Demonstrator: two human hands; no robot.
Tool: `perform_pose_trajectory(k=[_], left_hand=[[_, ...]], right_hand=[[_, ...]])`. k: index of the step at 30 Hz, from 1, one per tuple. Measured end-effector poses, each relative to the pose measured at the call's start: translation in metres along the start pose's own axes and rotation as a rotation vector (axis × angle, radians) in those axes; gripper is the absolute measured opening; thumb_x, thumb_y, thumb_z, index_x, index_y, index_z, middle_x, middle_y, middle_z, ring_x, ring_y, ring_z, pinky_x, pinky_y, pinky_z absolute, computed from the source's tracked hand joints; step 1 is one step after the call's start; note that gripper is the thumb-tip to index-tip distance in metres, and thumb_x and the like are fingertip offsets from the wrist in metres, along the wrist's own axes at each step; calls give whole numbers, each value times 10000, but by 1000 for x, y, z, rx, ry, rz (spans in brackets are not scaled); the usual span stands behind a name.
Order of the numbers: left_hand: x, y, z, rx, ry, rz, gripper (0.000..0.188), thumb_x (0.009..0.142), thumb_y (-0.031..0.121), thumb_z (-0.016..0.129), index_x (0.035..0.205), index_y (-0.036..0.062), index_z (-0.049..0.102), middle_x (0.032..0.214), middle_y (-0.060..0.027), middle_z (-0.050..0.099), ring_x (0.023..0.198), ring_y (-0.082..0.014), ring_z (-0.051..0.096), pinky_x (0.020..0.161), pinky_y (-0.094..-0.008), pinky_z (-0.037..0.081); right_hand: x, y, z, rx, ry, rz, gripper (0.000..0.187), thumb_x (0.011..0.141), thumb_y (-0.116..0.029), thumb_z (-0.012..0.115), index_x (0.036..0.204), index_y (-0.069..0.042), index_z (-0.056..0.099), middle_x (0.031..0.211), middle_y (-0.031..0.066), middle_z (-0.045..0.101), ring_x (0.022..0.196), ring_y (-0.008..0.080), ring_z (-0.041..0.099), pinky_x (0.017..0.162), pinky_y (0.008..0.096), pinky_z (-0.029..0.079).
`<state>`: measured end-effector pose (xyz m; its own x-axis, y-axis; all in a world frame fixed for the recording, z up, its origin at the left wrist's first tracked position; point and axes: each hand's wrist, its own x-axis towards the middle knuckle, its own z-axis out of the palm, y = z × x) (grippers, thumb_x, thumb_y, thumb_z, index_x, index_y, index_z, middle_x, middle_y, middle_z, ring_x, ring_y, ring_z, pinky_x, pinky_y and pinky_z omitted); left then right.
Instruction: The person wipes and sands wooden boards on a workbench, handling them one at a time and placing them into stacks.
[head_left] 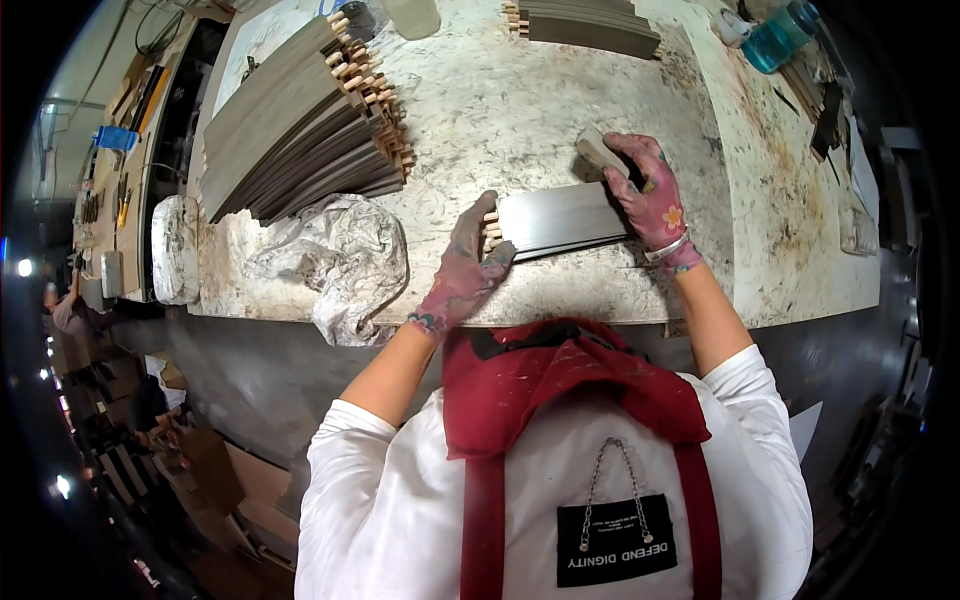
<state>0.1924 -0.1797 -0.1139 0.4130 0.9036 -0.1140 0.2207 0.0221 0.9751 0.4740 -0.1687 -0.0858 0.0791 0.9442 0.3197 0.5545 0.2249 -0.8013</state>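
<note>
A short stack of flat grey panels lies on the worktable in front of me, its top face smooth and shiny. Pale wooden dowels stick out of its left end. My left hand, in a stained pink flowered glove, is closed round that end, thumb at the near edge and fingers at the far side. My gloved right hand is over the right end of the stack. Its fingers grip a pale, worn block, tilted above the far right corner. The right palm hides part of the panels.
A large pile of grey dowelled boards stands at the left, with a crumpled stained cloth before it. More boards lie at the back. A teal bottle sits back right on the smudged white tabletop.
</note>
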Motion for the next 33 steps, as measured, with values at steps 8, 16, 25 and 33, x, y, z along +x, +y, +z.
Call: perform_pose_trajectory(k=[8, 16, 25, 33], left_hand=[[6, -20, -6, -393, -42, -225, 669, 920, 196, 679, 1483, 10, 368, 1467, -124, 450, 1351, -243, 431, 1156, -343, 301], [3, 3, -2, -71, 36, -127, 613, 906, 247, 668, 1421, 2, 444, 1391, -144, 504, 1255, -228, 515, 1075, -324, 396], [-1, -9, 1, -28, 43, -35, 606, 900, 230, 714, 1404, 21, 451, 1388, -125, 495, 1249, -213, 519, 1068, -323, 416], [-1, -6, -11, -613, -53, -325, 558, 937, 148, 643, 1442, 32, 435, 1324, -88, 525, 1182, -156, 518, 1030, -289, 417]], right_hand=[[1, -3, 1, -5, 13, 9, 319, 848, -73, 669, 1157, -2, 639, 1154, 145, 635, 1143, 273, 555, 1008, 350, 433], [-1, 1, 3, -52, 17, 4, 315, 851, -71, 672, 1156, -1, 637, 1162, 141, 633, 1116, 277, 581, 984, 351, 452], [0, 0, 2, -84, 14, -26, 337, 844, -78, 679, 1171, -7, 637, 1152, 147, 635, 1113, 289, 578, 977, 349, 456], [0, 0, 2, -68, 19, -45, 341, 848, -89, 677, 1178, -15, 639, 1140, 154, 623, 1096, 295, 586, 971, 349, 457]])
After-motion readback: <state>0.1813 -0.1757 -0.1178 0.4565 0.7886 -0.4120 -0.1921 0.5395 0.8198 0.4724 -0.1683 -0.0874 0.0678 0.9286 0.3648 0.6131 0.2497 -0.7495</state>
